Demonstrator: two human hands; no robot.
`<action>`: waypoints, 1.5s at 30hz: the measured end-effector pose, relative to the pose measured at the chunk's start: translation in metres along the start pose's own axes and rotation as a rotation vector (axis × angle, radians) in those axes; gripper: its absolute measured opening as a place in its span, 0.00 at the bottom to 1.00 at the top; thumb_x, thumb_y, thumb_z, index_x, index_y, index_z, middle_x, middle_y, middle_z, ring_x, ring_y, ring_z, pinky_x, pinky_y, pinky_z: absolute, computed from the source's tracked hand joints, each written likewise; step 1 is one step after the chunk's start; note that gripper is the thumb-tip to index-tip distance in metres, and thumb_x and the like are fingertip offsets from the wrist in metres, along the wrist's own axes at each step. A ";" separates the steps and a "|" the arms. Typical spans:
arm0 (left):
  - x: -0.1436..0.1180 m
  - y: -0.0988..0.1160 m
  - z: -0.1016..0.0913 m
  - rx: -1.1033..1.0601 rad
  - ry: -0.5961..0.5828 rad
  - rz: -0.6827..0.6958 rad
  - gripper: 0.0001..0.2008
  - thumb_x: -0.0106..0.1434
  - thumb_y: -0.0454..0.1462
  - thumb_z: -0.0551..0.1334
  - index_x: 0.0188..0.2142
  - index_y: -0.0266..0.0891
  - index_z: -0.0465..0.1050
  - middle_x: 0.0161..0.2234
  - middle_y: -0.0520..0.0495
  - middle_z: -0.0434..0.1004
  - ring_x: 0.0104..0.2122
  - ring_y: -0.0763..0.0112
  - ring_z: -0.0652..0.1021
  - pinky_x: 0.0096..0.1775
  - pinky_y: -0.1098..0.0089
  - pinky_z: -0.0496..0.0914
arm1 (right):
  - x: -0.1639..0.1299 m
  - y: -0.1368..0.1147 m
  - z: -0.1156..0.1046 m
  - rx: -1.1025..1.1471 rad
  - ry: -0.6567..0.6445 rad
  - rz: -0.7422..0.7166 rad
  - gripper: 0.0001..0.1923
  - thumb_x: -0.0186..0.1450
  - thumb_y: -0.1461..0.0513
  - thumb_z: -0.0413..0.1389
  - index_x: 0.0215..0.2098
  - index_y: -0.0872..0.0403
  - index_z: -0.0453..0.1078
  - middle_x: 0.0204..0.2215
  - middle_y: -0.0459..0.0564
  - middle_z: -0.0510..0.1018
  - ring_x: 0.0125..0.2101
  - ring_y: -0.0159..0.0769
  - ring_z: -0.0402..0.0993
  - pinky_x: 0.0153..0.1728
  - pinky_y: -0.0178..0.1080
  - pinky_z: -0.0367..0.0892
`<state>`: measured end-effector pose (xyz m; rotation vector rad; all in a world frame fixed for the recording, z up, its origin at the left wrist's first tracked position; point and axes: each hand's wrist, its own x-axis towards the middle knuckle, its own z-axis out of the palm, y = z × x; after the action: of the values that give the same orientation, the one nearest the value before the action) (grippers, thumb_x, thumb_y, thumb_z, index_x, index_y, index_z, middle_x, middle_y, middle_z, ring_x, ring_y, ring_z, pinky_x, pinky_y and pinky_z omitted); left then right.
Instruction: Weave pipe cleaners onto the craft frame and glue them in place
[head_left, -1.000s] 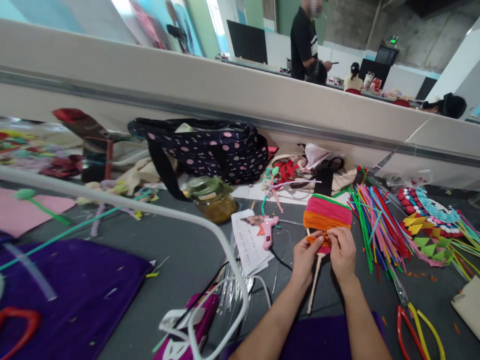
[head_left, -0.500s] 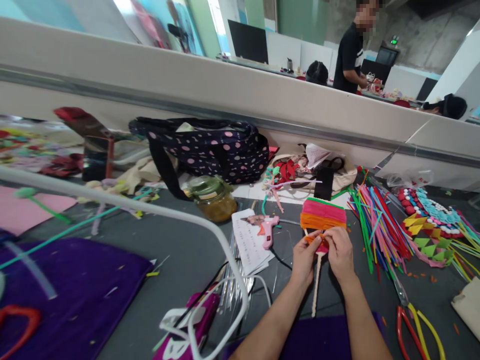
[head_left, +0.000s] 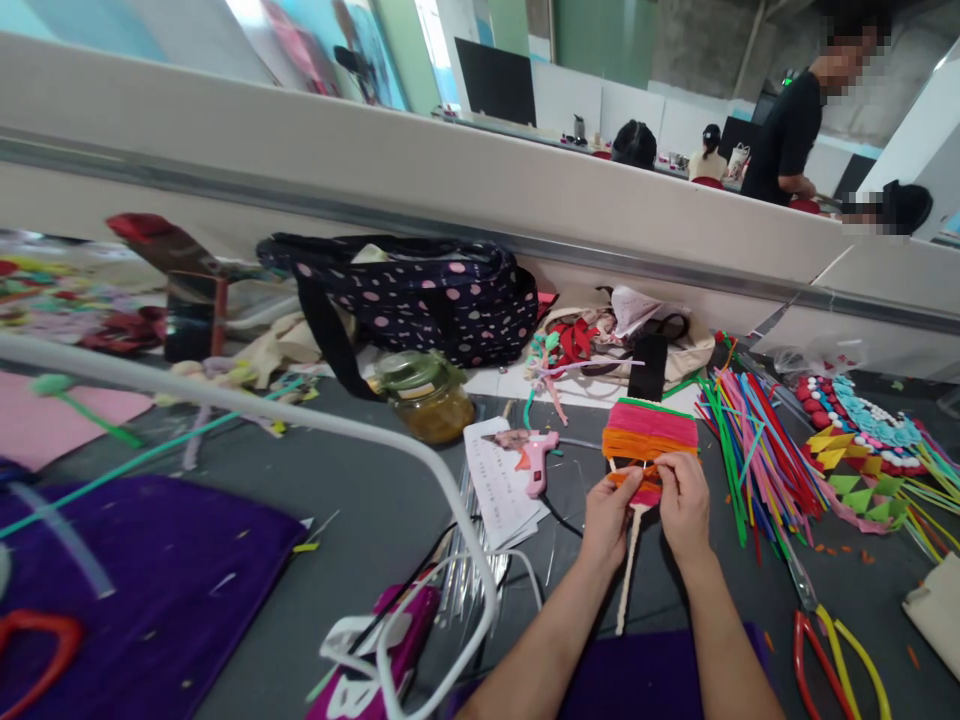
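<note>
A small craft piece (head_left: 651, 424) with green, pink and orange fuzzy stripes stands above the table, with a cream stem (head_left: 628, 580) hanging from its lower end. My left hand (head_left: 606, 515) is closed on its lower left side, thumb and fingers pinching the edge. On the other side my right hand (head_left: 686, 508) pinches what looks like an orange pipe cleaner (head_left: 646, 475) across the lower part. A gap shows between the orange bands. My fingers partly hide the lower pink section.
Left of my hands lie a pink glue gun (head_left: 536, 462) on paper and a glass jar (head_left: 424, 395). A pipe-cleaner bundle (head_left: 761, 440) and pliers (head_left: 825, 640) with red and yellow handles lie right. A white cable (head_left: 442, 480) arches at left. A person (head_left: 784, 140) stands beyond the partition.
My right hand has shifted slightly up and right, its fingers a little apart from my left. The stem's lower end has swung slightly left. The person beyond the partition has moved right.
</note>
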<state>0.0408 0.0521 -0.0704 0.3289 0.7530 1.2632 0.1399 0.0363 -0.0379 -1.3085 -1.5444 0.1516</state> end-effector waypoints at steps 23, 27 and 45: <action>-0.007 -0.006 0.005 0.342 0.007 0.266 0.10 0.45 0.37 0.70 0.28 0.37 0.75 0.26 0.51 0.75 0.26 0.72 0.72 0.32 0.73 0.66 | -0.003 -0.010 0.004 -0.035 0.091 0.007 0.08 0.66 0.64 0.48 0.36 0.53 0.70 0.31 0.50 0.75 0.34 0.35 0.71 0.37 0.38 0.67; -0.005 -0.008 0.005 0.347 0.021 0.288 0.11 0.44 0.37 0.70 0.28 0.37 0.75 0.25 0.51 0.75 0.25 0.72 0.72 0.31 0.72 0.66 | -0.005 -0.014 0.007 -0.021 0.046 -0.005 0.08 0.66 0.64 0.48 0.36 0.53 0.70 0.31 0.51 0.75 0.33 0.35 0.72 0.35 0.38 0.67; 0.001 -0.005 0.000 0.205 0.038 0.311 0.12 0.45 0.38 0.71 0.28 0.36 0.73 0.27 0.50 0.76 0.27 0.71 0.74 0.33 0.71 0.68 | -0.010 -0.007 0.012 0.214 0.046 0.246 0.09 0.66 0.59 0.49 0.36 0.54 0.69 0.33 0.50 0.76 0.33 0.35 0.74 0.34 0.37 0.69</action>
<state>0.0441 0.0510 -0.0740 0.6084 0.8901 1.4898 0.1248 0.0325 -0.0447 -1.3162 -1.2863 0.4271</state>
